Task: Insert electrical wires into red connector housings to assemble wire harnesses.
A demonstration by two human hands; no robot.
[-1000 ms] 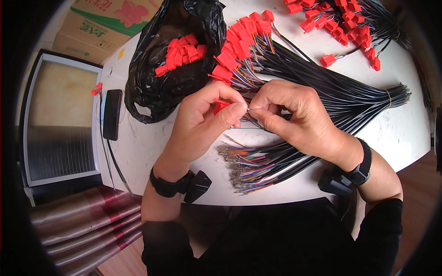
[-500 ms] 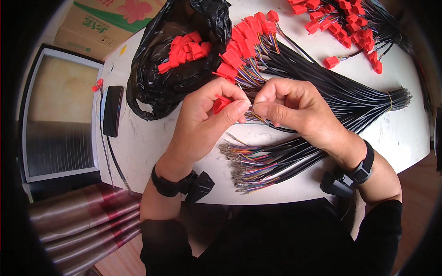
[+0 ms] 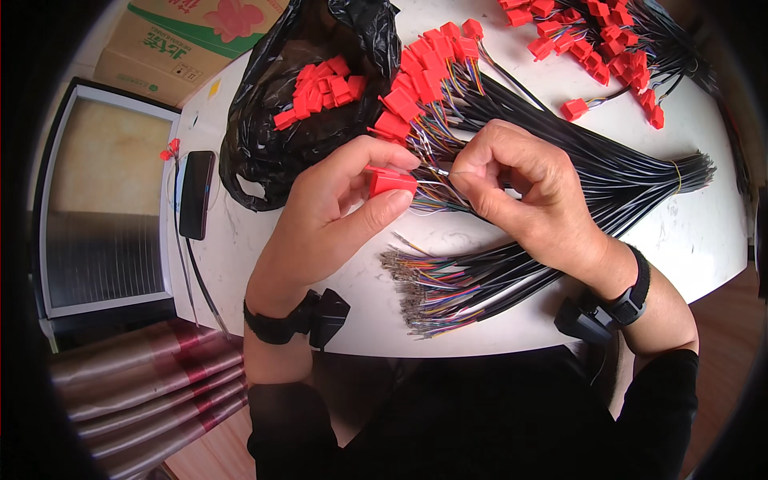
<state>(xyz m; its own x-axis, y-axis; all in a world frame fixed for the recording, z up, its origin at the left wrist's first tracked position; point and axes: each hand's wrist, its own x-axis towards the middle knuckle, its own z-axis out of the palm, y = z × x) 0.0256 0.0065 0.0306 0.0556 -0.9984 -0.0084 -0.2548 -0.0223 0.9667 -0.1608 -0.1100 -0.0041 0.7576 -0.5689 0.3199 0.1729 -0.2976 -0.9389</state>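
Between the thumb and fingers of my left hand point(image 3: 340, 196) sits a red plastic connector housing point(image 3: 390, 182), with a pale wire running from its right end. My right hand point(image 3: 528, 180) pinches a thin wire with a shiny metal tip point(image 3: 438, 170), just right of the housing and apart from it. Behind both hands lies a big bundle of black cables point(image 3: 592, 156), many ending in red housings point(image 3: 424, 68). Below my hands, a fan of cable ends point(image 3: 432, 292) shows bare multicoloured wires with metal tips.
A black plastic bag point(image 3: 264, 144) holding loose red housings point(image 3: 324, 88) stands at the back left. More finished-looking cables with red housings point(image 3: 616, 48) lie at the far right. A phone point(image 3: 197, 194) rests on the white table point(image 3: 264, 264); a cardboard box point(image 3: 160, 56) stands beyond.
My hands have moved apart, the left shifting left with the red housing. It now shows more fully, and the wire tip in my right hand has come into view.
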